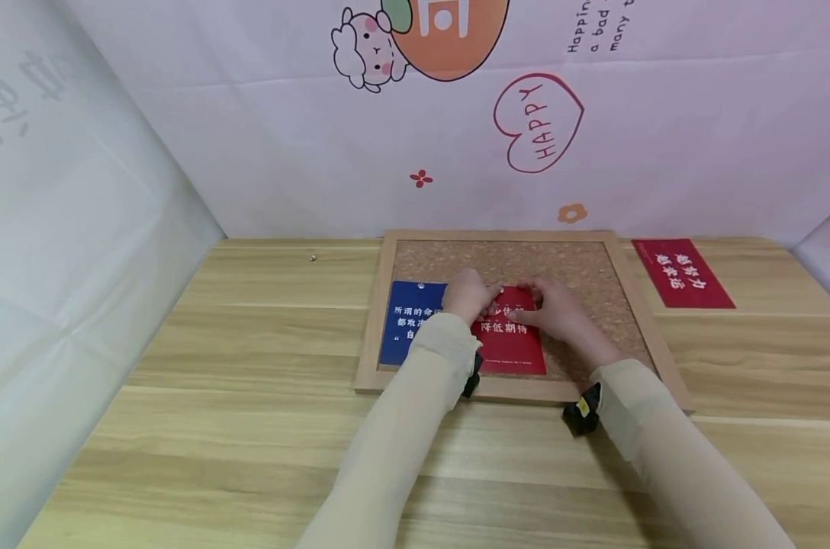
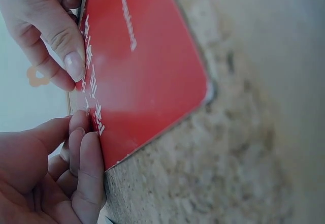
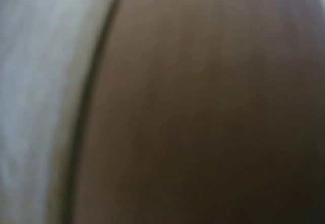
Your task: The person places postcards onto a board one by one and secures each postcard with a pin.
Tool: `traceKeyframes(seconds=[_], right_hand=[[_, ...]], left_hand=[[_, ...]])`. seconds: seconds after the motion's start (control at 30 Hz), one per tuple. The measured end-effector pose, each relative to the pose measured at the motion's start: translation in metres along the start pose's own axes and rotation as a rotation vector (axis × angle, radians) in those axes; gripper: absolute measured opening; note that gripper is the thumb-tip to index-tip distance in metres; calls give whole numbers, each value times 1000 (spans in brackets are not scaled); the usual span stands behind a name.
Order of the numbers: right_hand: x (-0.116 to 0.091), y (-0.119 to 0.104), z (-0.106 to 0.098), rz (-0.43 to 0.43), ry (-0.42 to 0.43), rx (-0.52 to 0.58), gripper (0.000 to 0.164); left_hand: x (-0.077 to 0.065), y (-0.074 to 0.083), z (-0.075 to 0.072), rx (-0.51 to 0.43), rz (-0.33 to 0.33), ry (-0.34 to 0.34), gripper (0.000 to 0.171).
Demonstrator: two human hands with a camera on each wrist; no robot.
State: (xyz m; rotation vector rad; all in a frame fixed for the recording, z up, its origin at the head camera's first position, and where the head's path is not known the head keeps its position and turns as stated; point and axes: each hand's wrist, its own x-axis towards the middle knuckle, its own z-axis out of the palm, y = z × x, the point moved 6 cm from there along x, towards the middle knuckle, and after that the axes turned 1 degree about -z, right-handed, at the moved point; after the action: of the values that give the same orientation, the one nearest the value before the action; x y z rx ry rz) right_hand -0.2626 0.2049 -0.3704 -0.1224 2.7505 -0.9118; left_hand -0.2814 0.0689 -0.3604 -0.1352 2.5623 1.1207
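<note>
Pale cloth printed with a cartoon sheep, an orange shape and a "HAPPY" heart backs a wooden table. Toward the table's far edge, right of its middle, lies a framed corkboard.

On the cork, in the board's near half, lies a red card with white lettering. Its long axis runs from the board's near edge toward the far edge, its top end pointing away from the person, and it lies flat, about square with the frame. A blue card sits just beside it at the board's near left corner, a small pin head showing at its top edge.

Both hands meet at the red card's far end. The left hand has its fingers curled, and in the left wrist view its fingertips bunch against the card's edge; whether they pinch something there I cannot tell. The right hand lies on the card's top right part, with a straight fingertip pressed onto the lettering. The right wrist view is only a blur.

Another red card lies on the table right of the board, near the far right corner, tilted. A tiny pin lies well apart near the far edge.
</note>
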Motion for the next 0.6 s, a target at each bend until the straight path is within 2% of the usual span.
traceKeyframes(seconds=[0.6], right_hand=[[1, 1, 0, -37, 3, 2, 65]], left_hand=[[-4, 2, -1, 5, -20, 10, 42]])
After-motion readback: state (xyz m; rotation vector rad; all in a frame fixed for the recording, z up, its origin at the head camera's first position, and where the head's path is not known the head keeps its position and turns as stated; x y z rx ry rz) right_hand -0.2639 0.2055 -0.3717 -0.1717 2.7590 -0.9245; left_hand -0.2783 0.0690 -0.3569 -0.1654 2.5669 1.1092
